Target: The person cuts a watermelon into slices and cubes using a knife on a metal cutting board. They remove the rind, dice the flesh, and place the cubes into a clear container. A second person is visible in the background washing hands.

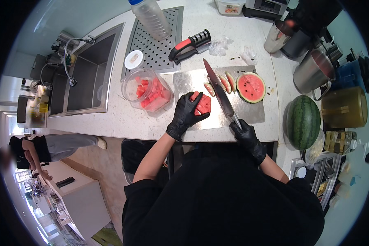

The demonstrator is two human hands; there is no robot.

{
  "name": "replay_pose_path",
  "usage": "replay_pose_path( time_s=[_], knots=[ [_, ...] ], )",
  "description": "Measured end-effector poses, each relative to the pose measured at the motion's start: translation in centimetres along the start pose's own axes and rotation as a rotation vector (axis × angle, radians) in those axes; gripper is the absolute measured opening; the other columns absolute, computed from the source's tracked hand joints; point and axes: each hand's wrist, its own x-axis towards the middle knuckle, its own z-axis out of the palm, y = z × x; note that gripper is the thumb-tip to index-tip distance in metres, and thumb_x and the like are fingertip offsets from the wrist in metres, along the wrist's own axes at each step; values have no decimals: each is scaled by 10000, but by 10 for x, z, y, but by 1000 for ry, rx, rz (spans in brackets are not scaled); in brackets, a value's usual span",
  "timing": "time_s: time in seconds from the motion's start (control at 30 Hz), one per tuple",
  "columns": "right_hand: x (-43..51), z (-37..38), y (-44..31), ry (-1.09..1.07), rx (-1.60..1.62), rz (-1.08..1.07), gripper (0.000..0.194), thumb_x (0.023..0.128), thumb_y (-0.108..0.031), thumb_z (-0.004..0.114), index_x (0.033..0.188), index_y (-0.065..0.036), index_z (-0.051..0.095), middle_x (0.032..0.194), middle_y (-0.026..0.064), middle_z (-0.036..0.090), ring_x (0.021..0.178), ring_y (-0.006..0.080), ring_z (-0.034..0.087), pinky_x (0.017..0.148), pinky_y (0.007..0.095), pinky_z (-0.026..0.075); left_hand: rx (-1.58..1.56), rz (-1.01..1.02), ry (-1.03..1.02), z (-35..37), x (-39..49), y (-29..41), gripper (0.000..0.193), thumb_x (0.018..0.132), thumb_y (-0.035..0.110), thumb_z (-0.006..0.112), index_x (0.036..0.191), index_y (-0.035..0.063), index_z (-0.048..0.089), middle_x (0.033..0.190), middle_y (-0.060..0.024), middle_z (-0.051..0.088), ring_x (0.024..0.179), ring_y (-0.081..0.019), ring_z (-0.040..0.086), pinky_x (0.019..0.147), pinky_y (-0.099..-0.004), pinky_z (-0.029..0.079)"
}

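Note:
My left hand (184, 113), in a black glove, has its fingers curled around a peeled chunk of red watermelon (204, 104) scored with cuts. The chunk sits on a metal cutting sheet (187, 80). In my black-gloved right hand (248, 137) is the handle of a long kitchen knife (220, 89). Its blade slants away from me, over or beside several rind strips (230, 80); I cannot tell if it touches them. A cut watermelon piece (250, 87) lies flesh up at the sheet's right. Left of the sheet, an uncovered clear plastic jar (163, 96) holds red watermelon pieces.
A whole watermelon (304, 121) and metal pitcher (310, 72) stand at right. Beyond the sheet lie a knife sharpener (190, 44), a smaller knife (189, 55) and crumpled plastic (220, 46). A white lid (134, 59) rests near the sink (89, 67). A person (33, 150) stands far left.

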Motion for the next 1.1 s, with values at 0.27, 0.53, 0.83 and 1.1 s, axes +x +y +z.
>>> replay_pose_path(
  time_s=[0.27,0.53,0.83,1.1],
  knots=[
    [3,0,-2,17,27,8,292,896,-319,634,1015,-53,630,544,-19,479,448,64,406,431,276,337,0,-16,32,-1,2,3,819,633,414,813,1320,105,491,1197,-234,496,1035,-378,515,885,-451,453],
    [0,-1,-10,-15,100,81,220,917,-245,620,1047,-68,621,601,-59,470,490,27,411,439,225,342,-59,-124,14,-6,3,12,908,627,334,821,1380,68,387,1186,-233,478,1065,-384,507,900,-449,445],
    [-3,0,-16,-13,44,112,247,905,-267,635,1064,-80,614,571,-41,468,446,40,416,411,234,358,-78,-100,-38,-6,11,5,750,650,284,778,1316,136,467,1172,-216,480,999,-387,527,832,-465,478],
    [0,2,-15,-22,68,107,263,900,-290,635,1050,-75,617,576,-38,474,451,48,421,417,244,360,49,-234,-437,-4,41,3,863,527,322,831,1307,253,469,1096,-229,445,1006,-412,475,862,-477,445]
  ],
)
